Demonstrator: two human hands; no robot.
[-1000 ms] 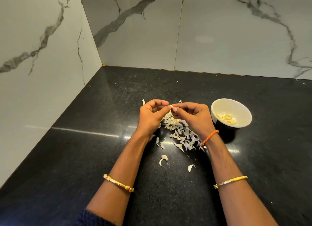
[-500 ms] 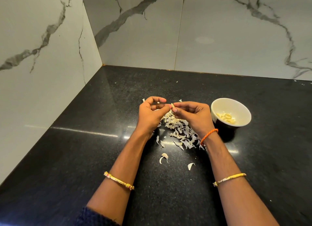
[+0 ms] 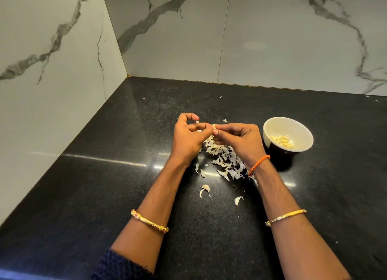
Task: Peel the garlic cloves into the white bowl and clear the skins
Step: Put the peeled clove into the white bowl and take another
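Both hands meet above the black counter, over a heap of garlic skins [image 3: 225, 160]. A small pale garlic clove [image 3: 214, 126] is pinched between the fingertips of my left hand [image 3: 188, 139] and my right hand [image 3: 238, 141]. My left index finger arches up above the clove. To the right of my right hand stands the white bowl [image 3: 270, 129], with several peeled cloves [image 3: 282, 141] lying in its bottom.
Loose skin pieces [image 3: 205, 190] lie nearer me on the black counter [image 3: 104, 196], with a few flecks beyond the hands. Marble walls [image 3: 52, 70] close the counter at the left and the back, meeting in a corner.
My left index finger has lifted and opened away from the clove. Both hands stay in the same place over the skins.
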